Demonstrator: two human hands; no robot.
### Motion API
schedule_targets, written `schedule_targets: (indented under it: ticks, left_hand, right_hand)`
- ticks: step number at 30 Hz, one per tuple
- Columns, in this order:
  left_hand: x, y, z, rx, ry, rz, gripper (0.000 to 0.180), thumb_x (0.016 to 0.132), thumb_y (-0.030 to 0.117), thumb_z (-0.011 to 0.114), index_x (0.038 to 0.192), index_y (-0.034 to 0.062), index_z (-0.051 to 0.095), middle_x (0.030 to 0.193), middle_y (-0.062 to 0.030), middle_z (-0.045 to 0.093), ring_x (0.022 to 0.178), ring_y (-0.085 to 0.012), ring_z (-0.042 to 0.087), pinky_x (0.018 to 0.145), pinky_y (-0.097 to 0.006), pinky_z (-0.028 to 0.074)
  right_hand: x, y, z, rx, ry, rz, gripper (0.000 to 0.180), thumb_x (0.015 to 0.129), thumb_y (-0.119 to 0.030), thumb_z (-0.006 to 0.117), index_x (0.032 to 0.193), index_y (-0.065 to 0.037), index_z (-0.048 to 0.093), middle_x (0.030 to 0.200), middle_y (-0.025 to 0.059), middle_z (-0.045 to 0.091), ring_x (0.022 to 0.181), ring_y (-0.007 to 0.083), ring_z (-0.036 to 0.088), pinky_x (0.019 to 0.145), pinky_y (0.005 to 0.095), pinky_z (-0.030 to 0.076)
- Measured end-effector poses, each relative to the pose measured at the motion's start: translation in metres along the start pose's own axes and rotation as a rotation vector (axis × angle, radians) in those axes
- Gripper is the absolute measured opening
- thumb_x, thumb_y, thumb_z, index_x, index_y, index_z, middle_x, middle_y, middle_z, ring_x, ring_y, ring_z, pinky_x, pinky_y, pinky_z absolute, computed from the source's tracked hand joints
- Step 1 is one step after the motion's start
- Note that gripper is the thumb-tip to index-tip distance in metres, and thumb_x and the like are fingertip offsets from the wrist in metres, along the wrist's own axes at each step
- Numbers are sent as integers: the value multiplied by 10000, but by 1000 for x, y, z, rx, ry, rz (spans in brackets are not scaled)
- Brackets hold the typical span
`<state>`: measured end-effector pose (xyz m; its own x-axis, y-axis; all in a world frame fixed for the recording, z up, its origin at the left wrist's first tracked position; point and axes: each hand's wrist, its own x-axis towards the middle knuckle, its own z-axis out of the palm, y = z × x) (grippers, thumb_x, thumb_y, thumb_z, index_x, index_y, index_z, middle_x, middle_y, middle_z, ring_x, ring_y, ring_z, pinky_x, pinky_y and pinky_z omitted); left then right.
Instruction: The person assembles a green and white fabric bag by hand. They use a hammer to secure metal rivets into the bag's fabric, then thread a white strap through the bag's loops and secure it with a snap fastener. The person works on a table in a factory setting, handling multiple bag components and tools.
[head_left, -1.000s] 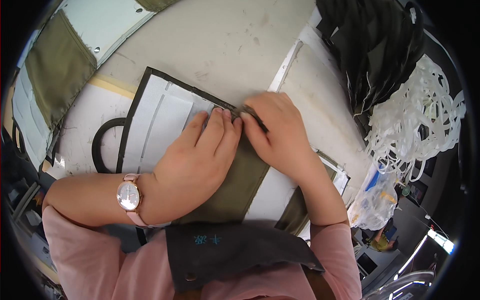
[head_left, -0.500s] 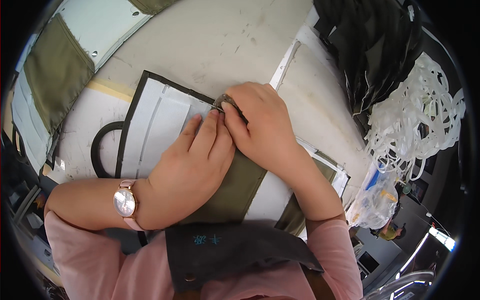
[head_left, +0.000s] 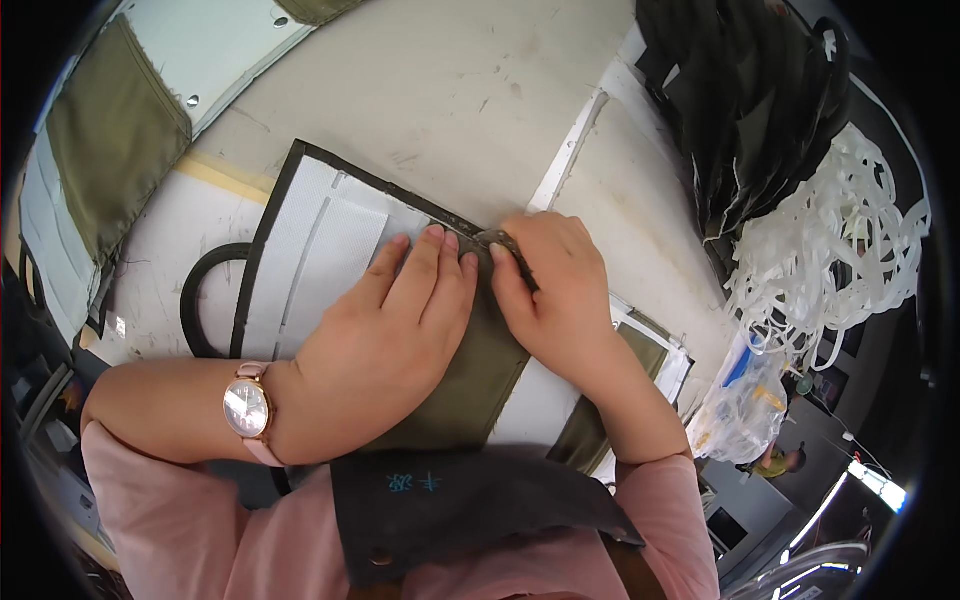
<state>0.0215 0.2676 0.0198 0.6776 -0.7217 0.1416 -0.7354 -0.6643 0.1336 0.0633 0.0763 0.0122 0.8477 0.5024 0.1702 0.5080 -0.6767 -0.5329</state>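
Under the left hand (head_left: 400,330), pressed flat with fingers spread, lies a limp olive cloth (head_left: 470,375) on a stiffer white panel (head_left: 300,270). Right hand (head_left: 560,290) pinches its dark bound edge (head_left: 440,210); that firm edge likely grips best on the desk (head_left: 440,90).

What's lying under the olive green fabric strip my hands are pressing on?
Under the olive green fabric strip lies a white ribbed panel with dark edging, visible on both sides of it. The left hand and right hand cover the strip's upper end, so what lies beneath there is hidden.
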Motion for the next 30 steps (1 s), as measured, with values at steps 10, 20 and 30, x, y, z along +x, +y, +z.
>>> schedule_targets:
  ticks: [10,20,30]
  left_hand:
    - [-1,0,0,19,0,-2,482,813,186,591,1193,-110,595,1194,-244,594,1190,-356,557,1007,-432,494]
    - [-4,1,3,-16,22,-4,444,786,150,576,1144,-107,629,1189,-251,596,1200,-377,548,998,-471,489]
    - [-3,0,0,5,-11,15,482,795,174,588,1187,-105,603,1180,-236,601,1183,-359,561,998,-443,495]
  right_hand:
    - [-2,-2,-6,-9,-44,2,77,830,-34,631,869,-18,566,756,121,552,750,317,549,731,411,427]
    - [7,-1,1,39,-27,28,71,848,-58,622,892,-25,577,782,122,578,761,323,561,737,409,426]
    - [17,2,4,15,-26,-64,127,812,-29,650,927,-25,597,818,119,588,784,312,560,736,397,417]
